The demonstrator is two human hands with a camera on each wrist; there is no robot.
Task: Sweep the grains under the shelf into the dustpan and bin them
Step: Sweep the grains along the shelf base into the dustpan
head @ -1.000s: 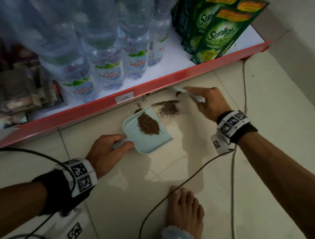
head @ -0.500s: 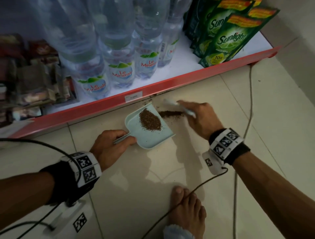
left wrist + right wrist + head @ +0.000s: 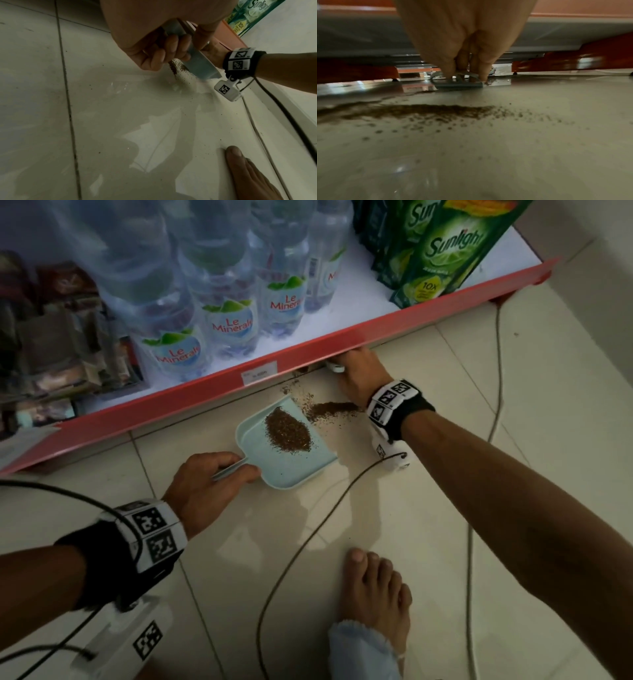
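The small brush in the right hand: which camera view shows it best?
The right wrist view: the brush lies on the floor at the shelf gap, pinched by the right hand. The head view shows only a white end beside the hand. The left wrist view does not show it.

A pale blue plastic dustpan lies flat on the tiled floor, its open lip toward the red-edged shelf and its slim handle pointing away. A mound of brown grains sits inside it. More brown grains form a dark streak on the tile just beside the lip, with loose specks scattered up to the shelf's edge.
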